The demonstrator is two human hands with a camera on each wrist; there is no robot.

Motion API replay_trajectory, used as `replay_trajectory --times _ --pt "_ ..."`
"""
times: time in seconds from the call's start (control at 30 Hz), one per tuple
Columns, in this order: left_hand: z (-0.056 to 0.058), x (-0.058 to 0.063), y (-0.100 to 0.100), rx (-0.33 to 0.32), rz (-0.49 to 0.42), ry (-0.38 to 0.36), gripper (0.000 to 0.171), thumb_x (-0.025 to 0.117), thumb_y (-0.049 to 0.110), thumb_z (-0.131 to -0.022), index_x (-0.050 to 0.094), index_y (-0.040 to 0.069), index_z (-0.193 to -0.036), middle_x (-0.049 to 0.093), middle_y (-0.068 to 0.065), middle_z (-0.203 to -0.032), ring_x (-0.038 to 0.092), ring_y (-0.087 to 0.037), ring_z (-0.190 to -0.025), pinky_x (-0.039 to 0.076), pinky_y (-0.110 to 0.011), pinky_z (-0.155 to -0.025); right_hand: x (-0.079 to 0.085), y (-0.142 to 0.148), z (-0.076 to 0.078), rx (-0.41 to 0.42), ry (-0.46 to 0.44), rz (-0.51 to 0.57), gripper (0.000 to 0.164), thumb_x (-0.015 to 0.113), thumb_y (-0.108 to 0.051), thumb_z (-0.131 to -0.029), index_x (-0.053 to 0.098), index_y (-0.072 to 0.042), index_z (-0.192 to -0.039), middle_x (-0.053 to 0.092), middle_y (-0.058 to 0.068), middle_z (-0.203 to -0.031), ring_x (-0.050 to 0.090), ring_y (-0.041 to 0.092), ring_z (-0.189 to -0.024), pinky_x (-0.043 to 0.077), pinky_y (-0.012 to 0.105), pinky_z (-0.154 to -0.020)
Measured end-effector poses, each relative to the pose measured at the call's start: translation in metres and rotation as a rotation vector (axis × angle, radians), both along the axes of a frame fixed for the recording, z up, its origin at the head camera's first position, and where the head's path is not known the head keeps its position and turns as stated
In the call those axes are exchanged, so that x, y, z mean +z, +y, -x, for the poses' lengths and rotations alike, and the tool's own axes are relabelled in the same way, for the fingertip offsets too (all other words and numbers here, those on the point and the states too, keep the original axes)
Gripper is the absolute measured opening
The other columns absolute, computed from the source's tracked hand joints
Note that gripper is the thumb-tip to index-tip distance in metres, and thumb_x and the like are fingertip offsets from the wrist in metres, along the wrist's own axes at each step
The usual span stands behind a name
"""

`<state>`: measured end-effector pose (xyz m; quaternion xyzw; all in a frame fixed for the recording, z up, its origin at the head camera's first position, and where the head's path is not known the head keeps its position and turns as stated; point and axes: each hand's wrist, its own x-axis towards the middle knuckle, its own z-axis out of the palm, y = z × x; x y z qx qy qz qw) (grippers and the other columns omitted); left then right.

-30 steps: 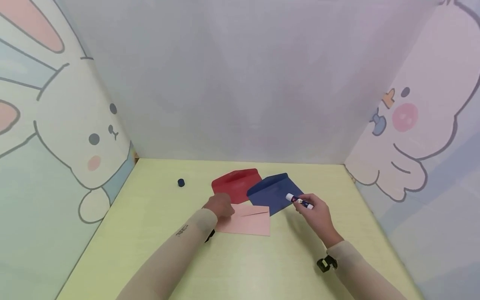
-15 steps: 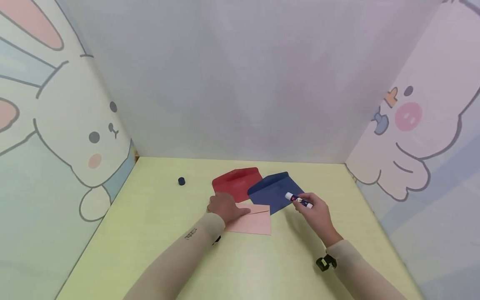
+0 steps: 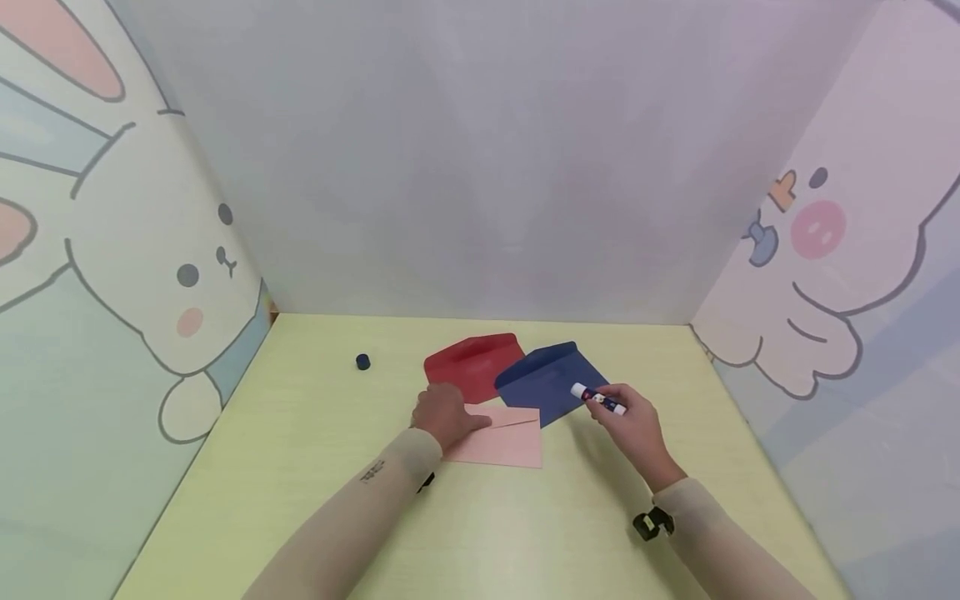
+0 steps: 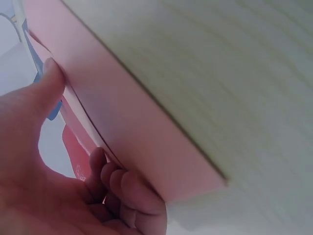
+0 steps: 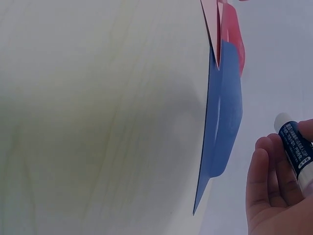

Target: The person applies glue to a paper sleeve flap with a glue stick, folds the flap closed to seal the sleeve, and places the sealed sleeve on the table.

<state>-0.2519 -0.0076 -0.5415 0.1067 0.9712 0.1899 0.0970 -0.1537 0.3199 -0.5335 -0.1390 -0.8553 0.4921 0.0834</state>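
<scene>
My left hand [image 3: 444,417] lies on the left part of a pink envelope [image 3: 510,446], its thumb stretched along the flap. The left wrist view shows that thumb [image 4: 51,81] touching the flap's edge, with the other fingers loosely bent near the envelope's end. My right hand [image 3: 633,429] holds a glue stick [image 3: 598,400] with a navy label and white ends above a blue envelope [image 3: 551,387]. In the right wrist view the glue stick [image 5: 296,147] is between thumb and fingers. A red envelope [image 3: 474,371] lies behind, with its flap raised.
A small dark cap [image 3: 363,362] stands on the pale yellow table [image 3: 495,533] at the back left. Walls with cartoon animals close in the left and right sides, and a plain grey wall [image 3: 480,167] stands behind.
My left hand has moved right along the pink envelope, its thumb now stretched over the flap, then shifted slightly back left. The right hand with the glue stick stays nearly still.
</scene>
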Motion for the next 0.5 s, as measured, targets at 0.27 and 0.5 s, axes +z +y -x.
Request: replay_trajectory --times 0.27,0.5 --pt "0.013 0.001 -0.008 -0.008 -0.057 -0.092 0.035 0.102 0.035 -0.095 0.078 0.009 -0.096 0.073 -0.004 -0.079 0.067 -0.021 -0.081 0.063 -0.038 -0.087 -0.002 0.006 0.000 -0.014 -0.008 -0.025 0.036 0.087 -0.025 -0.109 0.078 -0.003 -0.137 0.088 0.016 -0.115 0.074 0.002 -0.087 0.059 0.020 -0.075" --pt "0.026 -0.006 -0.018 0.017 -0.028 -0.177 0.031 0.098 0.019 -0.098 0.080 0.005 -0.119 0.078 -0.008 -0.100 0.070 -0.025 -0.097 0.068 -0.045 -0.102 -0.005 0.008 -0.003 -0.015 -0.011 -0.010 0.037 0.088 -0.026 -0.109 0.078 -0.003 -0.136 0.088 0.016 -0.115 0.075 0.001 -0.086 0.059 0.020 -0.075"
